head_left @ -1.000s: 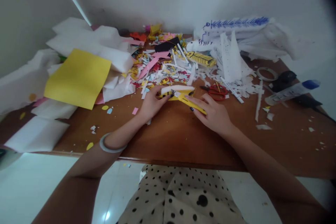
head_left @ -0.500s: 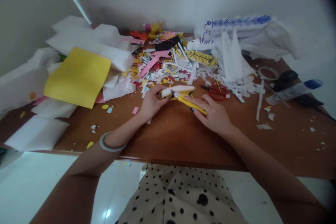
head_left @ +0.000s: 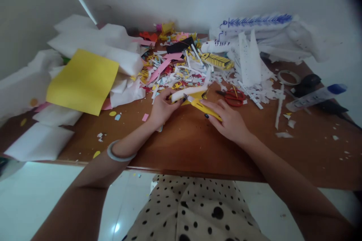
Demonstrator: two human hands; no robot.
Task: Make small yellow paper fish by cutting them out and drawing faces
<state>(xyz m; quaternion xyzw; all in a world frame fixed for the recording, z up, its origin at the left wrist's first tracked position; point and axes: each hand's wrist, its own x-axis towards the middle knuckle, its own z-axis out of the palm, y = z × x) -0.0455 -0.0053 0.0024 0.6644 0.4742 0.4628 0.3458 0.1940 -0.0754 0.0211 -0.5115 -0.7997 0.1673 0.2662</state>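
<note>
Near the middle of the table my left hand (head_left: 165,108) is closed on the left end of a white foam piece (head_left: 190,92). Yellow paper (head_left: 200,95) shows along its right side and underneath. My right hand (head_left: 227,120) grips a yellow utility knife (head_left: 205,109), whose metal blade points left at the foam, close to my left thumb. Whether the blade touches the foam I cannot tell. Just beyond my right hand lies a pair of red-handled scissors (head_left: 234,98).
White foam blocks (head_left: 39,141) and a yellow sheet (head_left: 83,83) lie at the left. Paper scraps (head_left: 175,71) are heaped at the back. To the right are a tape roll (head_left: 289,78) and a clear blue-capped tube (head_left: 313,99). The table's front edge (head_left: 192,173) runs before my body.
The knife blade has shifted slightly left and up along the foam. My left hand has tilted the foam a little, and more yellow paper shows beneath it.
</note>
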